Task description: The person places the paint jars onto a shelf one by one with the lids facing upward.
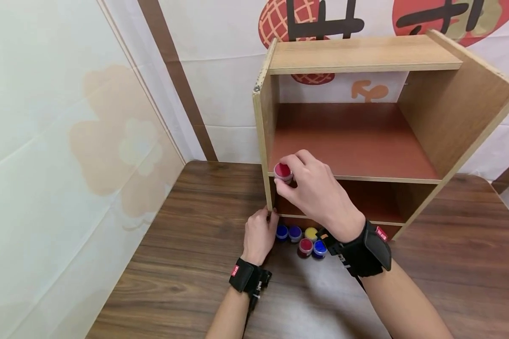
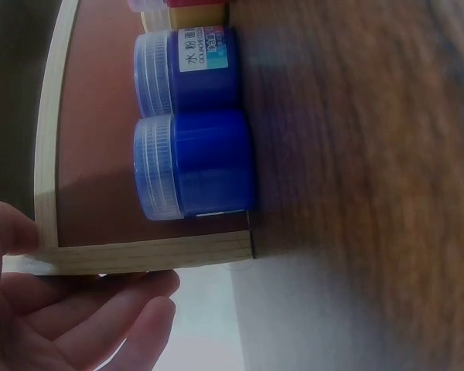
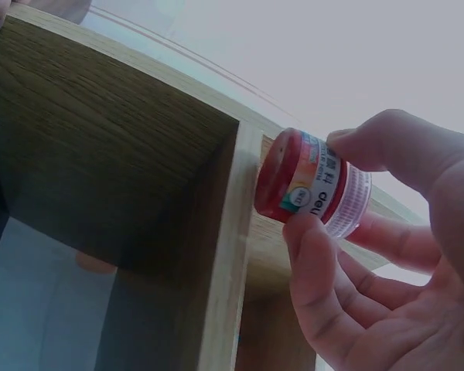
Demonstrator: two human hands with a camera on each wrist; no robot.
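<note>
My right hand (image 1: 316, 193) pinches a red paint jar (image 1: 283, 171) between thumb and fingers, at the front left edge of the shelf's middle board. In the right wrist view, the jar's label (image 3: 317, 182) and clear ribbed lid show between the fingers. My left hand (image 1: 257, 238) grips the lower front edge of the wooden shelf's left side panel (image 1: 261, 141), thumb on one side and fingers on the other. Beside it on the table, against the shelf's base, stand a blue jar (image 2: 213, 162) and a purple-blue jar (image 2: 205, 85) with clear lids.
A yellow jar (image 1: 311, 233), another red jar (image 1: 305, 247) and a second bright blue jar (image 1: 320, 249) stand in front of the shelf, near my right wrist. The shelf has a red-brown middle board (image 1: 352, 136) and a lower compartment. Printed cloth (image 1: 229, 84) hangs behind the wooden table (image 1: 182, 245).
</note>
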